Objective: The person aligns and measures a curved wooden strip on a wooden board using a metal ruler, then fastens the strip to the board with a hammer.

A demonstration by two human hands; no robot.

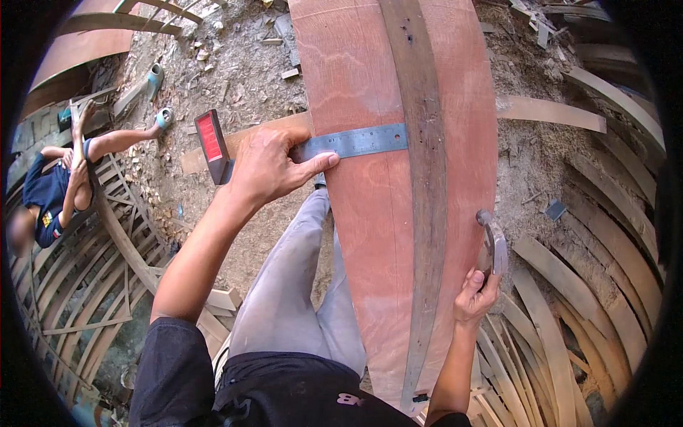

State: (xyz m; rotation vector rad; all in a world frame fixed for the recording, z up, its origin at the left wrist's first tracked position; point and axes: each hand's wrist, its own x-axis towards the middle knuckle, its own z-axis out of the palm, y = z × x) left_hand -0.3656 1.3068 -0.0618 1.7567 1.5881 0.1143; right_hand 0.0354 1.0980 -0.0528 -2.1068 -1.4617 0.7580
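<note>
My left hand (267, 165) is closed around a try square (370, 141), a marked metal blade with a red-and-black stock. The blade lies across the reddish plywood panel (356, 71), its far end at a dark wooden strip (425, 142) that runs along the panel. My thumb presses on the blade near the panel's left edge. At the panel's right edge, my right hand (475, 299) grips a claw hammer (492, 245) just below its metal head. Most of the hammer's handle is hidden.
A person (60, 181) sits at the left among curved wooden slats. Bent planks (548, 320) are stacked at the right. A wooden batten (551, 114) crosses under the panel. Wood chips and scraps (235, 64) litter the ground.
</note>
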